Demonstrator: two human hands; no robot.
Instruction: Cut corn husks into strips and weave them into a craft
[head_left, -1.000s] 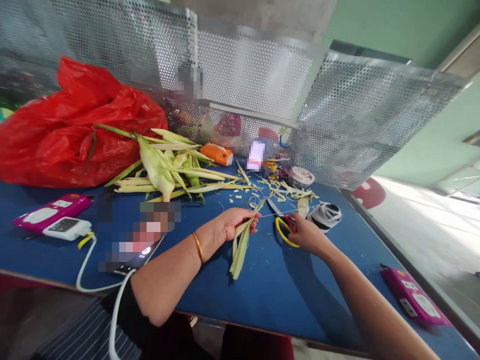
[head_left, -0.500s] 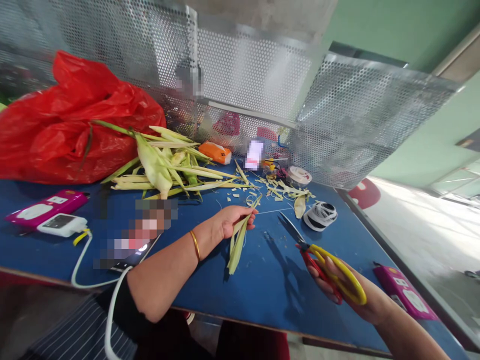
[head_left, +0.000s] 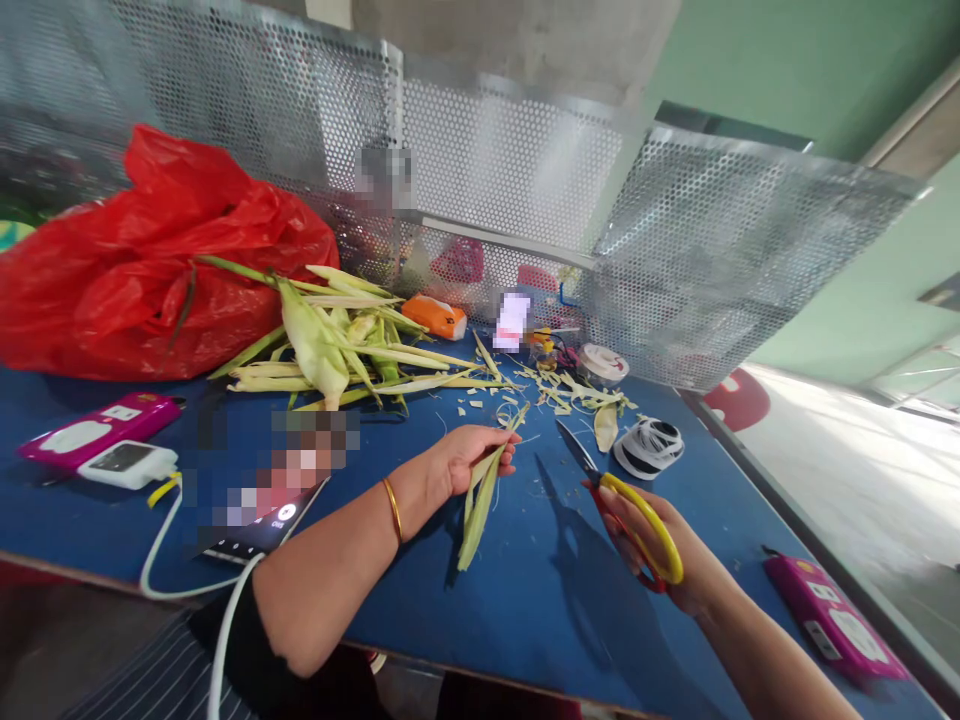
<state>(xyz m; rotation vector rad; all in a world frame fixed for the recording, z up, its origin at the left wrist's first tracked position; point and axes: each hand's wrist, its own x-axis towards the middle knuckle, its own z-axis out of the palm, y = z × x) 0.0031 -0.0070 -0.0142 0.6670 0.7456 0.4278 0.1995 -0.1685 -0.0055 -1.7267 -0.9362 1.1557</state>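
Pinched in the fingers of my left hand (head_left: 480,458) is a small bunch of pale green corn husk strips (head_left: 480,510), hanging down toward the table's front edge. My right hand (head_left: 660,540) is wrapped around scissors (head_left: 637,520) with one yellow and one red handle. The blades point up and left, apart from the husk, and look nearly closed together. Small cut husk scraps (head_left: 555,388) lie beyond my hands. A heap of corn husks (head_left: 319,345) lies to the left.
A red plastic bag (head_left: 187,270) stands at the back left. Around the blue table (head_left: 420,610) are a phone (head_left: 244,540) with a white cable, magenta power banks (head_left: 105,430), a black-and-white spool (head_left: 649,447), a tape roll (head_left: 602,362) and an orange tissue pack (head_left: 435,317). Perforated metal panels (head_left: 510,150) close off the back.
My right hand has drawn slightly left with the scissors, and the handles have turned in the view. My left hand keeps its hold on the husk strips. The camera view has shifted slightly.
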